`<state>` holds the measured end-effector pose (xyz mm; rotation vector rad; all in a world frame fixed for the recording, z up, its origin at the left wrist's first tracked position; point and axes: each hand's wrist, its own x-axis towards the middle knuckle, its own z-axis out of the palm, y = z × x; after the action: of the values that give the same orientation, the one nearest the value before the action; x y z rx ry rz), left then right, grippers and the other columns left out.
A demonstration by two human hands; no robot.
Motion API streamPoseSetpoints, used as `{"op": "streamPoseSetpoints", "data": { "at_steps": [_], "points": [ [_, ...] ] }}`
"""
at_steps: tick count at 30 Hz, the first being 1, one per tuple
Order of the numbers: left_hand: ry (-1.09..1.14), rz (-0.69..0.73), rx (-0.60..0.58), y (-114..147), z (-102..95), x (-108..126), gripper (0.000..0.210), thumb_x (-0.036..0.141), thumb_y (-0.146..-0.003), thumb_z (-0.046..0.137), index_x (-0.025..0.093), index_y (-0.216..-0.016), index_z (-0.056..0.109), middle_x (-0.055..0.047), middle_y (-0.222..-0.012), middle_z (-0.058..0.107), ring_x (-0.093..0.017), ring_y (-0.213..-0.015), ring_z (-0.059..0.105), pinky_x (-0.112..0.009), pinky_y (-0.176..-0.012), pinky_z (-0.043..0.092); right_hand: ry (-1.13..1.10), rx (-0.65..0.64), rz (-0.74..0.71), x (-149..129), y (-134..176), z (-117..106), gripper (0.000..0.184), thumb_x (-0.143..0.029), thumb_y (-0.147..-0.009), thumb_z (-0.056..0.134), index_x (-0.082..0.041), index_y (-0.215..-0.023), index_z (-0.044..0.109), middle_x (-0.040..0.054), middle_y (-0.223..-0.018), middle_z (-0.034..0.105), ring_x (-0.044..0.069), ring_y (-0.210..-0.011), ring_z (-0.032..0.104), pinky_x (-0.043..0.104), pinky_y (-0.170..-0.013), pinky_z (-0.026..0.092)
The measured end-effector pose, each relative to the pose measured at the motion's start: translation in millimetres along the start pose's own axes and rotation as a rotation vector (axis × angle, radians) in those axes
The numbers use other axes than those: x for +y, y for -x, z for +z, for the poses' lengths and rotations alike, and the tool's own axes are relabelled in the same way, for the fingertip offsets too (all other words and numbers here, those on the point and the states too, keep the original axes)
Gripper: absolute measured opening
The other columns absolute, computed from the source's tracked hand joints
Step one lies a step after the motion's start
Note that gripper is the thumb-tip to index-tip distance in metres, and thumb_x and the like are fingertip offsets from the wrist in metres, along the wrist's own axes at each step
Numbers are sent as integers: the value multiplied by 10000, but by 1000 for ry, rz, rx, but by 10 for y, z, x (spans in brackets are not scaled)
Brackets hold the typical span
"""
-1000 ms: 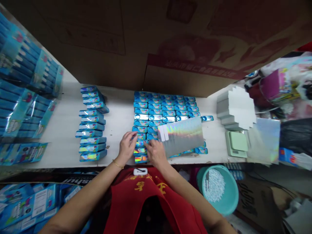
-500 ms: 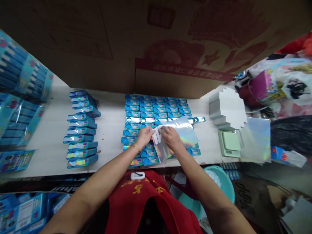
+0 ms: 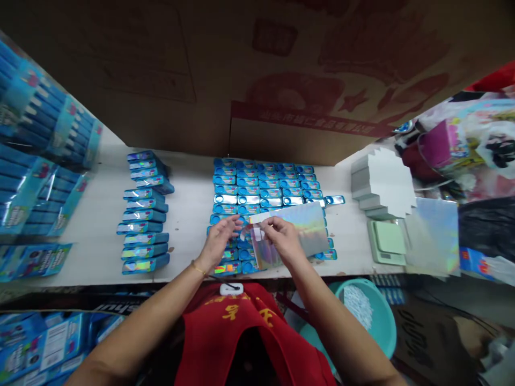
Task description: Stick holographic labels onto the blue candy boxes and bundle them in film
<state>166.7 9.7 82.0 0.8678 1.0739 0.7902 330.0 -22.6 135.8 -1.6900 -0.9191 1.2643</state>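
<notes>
My right hand (image 3: 279,233) pinches a shiny, rainbow-silver sheet (image 3: 311,228) near its left end, above rows of small blue packs. A pale curled strip (image 3: 243,234) shows beside the sheet's left edge. Whether it is attached to the sheet I cannot tell. My left hand (image 3: 221,236) is held just left of that strip, fingers apart, with nothing visible in it. Beneath both hands lie the flat blue packs (image 3: 225,190), each with a round window or recess; the sheet hides several of them.
Upright blue packs (image 3: 145,215) stand in a column at left, with larger blue boxes (image 3: 24,198) beyond. A big carton (image 3: 281,128) walls the back. At right are stacked white cards (image 3: 384,182), a green scale (image 3: 388,238) and more shiny sheets (image 3: 432,236). A turquoise basin (image 3: 386,321) sits below.
My left hand has let go of the white piece at the sheet's end and moved left, its fingers spreading. My right hand keeps its pinch. The white piece between the hands is less visible.
</notes>
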Motion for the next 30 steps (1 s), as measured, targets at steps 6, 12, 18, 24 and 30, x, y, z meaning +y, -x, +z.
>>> {"op": "streamPoseSetpoints", "data": {
  "at_steps": [6, 12, 18, 24, 30],
  "points": [
    [69, -139, 163, 265, -478, -39, 449, 265, -591, 708, 141, -1005, 585, 2, -746, 613, -96, -667, 565, -230, -670, 433, -157, 62, 189, 398, -5, 626, 245, -406, -649, 612, -164, -672, 590, -44, -477, 497, 82, -410, 396, 206, -411, 289],
    [-101, -59, 233, 81, -939, -150, 408, 242, -564, 698, 136, -941, 583, -3, -759, 603, -109, -696, 567, -247, -689, 438, 198, 251, -93, 680, -25, 1088, 209, -348, -714, 559, -160, -663, 634, 9, -629, 565, 124, -580, 489, 242, -580, 385],
    [-295, 11, 132, -158, -1115, -223, 374, 242, -595, 648, 152, -946, 557, 21, -706, 570, -107, -641, 558, -244, -641, 438, 462, 303, -224, 820, -70, 1221, 205, -295, -786, 495, -165, -707, 633, 18, -678, 566, 121, -597, 502, 235, -598, 382],
    [-336, 14, 94, -247, -1157, -347, 341, 255, -601, 628, 155, -918, 550, 9, -719, 578, -121, -653, 571, -260, -655, 454, 804, 267, -236, 846, -112, 1242, 209, -262, -828, 453, -176, -756, 629, 44, -763, 592, 157, -743, 529, 251, -651, 358],
    [-462, 61, 125, -194, -1178, -623, 274, 268, -676, 576, 172, -932, 565, -34, -817, 627, -154, -725, 601, -295, -700, 475, 1175, 40, -372, 786, -48, 1098, 329, -195, -856, 389, -198, -1151, 536, 83, -855, 575, 189, -769, 499, 302, -662, 329]
  ]
}}
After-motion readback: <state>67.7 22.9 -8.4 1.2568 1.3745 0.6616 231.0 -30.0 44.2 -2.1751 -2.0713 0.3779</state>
